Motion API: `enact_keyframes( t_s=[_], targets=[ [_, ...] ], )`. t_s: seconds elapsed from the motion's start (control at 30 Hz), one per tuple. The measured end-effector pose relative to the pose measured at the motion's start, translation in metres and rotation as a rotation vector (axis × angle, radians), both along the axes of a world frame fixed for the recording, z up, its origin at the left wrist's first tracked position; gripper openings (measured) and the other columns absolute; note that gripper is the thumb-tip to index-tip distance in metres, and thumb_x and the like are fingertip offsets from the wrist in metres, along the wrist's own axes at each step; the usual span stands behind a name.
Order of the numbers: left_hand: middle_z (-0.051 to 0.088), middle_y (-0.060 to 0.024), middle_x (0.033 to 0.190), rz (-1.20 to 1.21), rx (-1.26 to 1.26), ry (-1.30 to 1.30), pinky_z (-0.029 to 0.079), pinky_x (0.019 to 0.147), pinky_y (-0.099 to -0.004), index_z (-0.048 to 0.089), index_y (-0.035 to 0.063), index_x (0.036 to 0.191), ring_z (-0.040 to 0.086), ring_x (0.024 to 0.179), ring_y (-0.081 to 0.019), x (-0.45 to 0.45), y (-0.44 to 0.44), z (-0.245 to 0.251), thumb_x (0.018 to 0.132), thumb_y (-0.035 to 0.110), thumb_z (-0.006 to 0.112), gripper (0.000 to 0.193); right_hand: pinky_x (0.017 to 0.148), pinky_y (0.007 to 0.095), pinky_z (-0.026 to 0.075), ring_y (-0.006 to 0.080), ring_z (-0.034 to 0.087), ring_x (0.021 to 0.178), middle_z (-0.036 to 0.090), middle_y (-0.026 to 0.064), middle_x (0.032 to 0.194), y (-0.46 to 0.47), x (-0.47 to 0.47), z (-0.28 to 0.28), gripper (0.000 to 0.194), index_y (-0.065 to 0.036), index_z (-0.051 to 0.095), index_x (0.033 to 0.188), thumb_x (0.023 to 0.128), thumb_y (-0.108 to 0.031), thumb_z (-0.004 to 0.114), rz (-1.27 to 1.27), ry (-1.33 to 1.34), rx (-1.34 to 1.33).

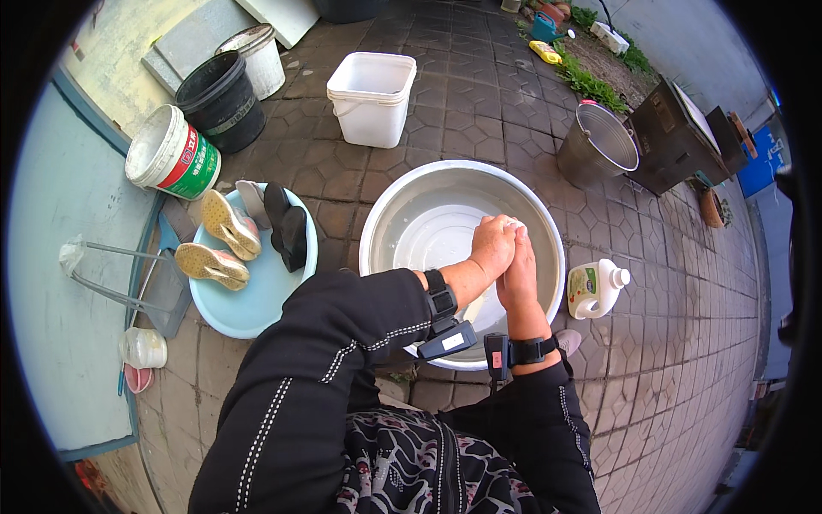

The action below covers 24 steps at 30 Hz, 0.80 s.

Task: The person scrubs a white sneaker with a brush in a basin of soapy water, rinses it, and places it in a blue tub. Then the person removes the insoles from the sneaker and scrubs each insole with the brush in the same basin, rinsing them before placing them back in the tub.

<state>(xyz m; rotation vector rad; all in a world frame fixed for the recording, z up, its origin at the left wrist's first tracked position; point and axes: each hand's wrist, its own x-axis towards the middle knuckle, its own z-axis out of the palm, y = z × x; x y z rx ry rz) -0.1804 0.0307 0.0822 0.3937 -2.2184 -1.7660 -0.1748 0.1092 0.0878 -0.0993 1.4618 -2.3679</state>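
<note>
My left hand (pixel 493 243) and my right hand (pixel 517 273) are pressed together over the large metal basin (pixel 393 193). The left fingers wrap over the right fingertips. A small white patch shows between them; whether it is foam or a held thing cannot be told. Clear water (pixel 411 221) with a few bubbles stands in the basin. A narrow pale-yellow object (pixel 474 310) shows in it below my wrists, partly hidden. Just right of the basin stands a white handled jug (pixel 594 289) with a printed label.
At left, a light-blue basin (pixel 241 315) holds a pair of sneakers (pixel 221 231) with yellowed soles and black shoes (pixel 286 228). A white square bucket (pixel 376 109) stands ahead, a metal bucket (pixel 587 151) ahead right. A paint bucket (pixel 186 157), black bucket (pixel 225 106) and dustpan (pixel 167 299) line the left.
</note>
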Motion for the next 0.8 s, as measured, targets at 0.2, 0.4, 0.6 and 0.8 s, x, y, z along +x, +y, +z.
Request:
enact_keyframes(
  t_s=[0.2,0.4,0.6,0.8],
  targets=[
    [0.068,-0.0108,0.078,0.135,0.134,0.234,0.049,0.069,-0.0323,0.069,0.0011,0.087,0.063,0.075,-0.0193,-0.015,0.006,0.010,0.081,0.020,0.054,0.025,0.094,0.0299,0.039,0.0177,0.049,0.109,0.049,0.0102,0.120,-0.005,-0.001,0.003,0.045,-0.002,0.042,0.127,0.101,-0.036,0.029,-0.009,0.080,0.012],
    [0.057,-0.0092,0.109,-0.039,-0.201,0.178,0.040,0.086,-0.0375,0.067,0.0062,0.100,0.049,0.097,-0.0246,0.000,0.010,0.035,0.090,0.028,0.047,0.031,0.089,0.0289,0.043,0.0160,0.052,0.104,0.051,0.0070,0.114,-0.006,0.004,0.022,0.039,-0.004,0.043,0.123,0.100,-0.034,0.035,-0.058,0.009,-0.114],
    [0.053,-0.0056,0.117,-0.189,-0.480,0.208,0.036,0.091,-0.0406,0.067,0.0086,0.104,0.045,0.105,-0.0250,0.001,-0.003,0.050,0.090,0.032,0.046,0.034,0.092,0.0295,0.043,0.0170,0.051,0.108,0.050,0.0084,0.120,0.002,0.004,0.039,0.041,-0.001,0.042,0.125,0.100,-0.033,0.032,-0.039,-0.018,-0.095],
    [0.058,-0.0082,0.111,-0.417,-0.411,0.357,0.039,0.091,-0.0381,0.062,0.0044,0.110,0.048,0.104,-0.0254,-0.004,-0.017,0.056,0.084,0.017,0.053,0.030,0.094,0.0334,0.042,0.0206,0.051,0.111,0.050,0.0109,0.119,0.018,-0.011,0.035,0.037,0.000,0.040,0.125,0.101,-0.024,0.026,-0.204,-0.200,-0.182]
  ],
)
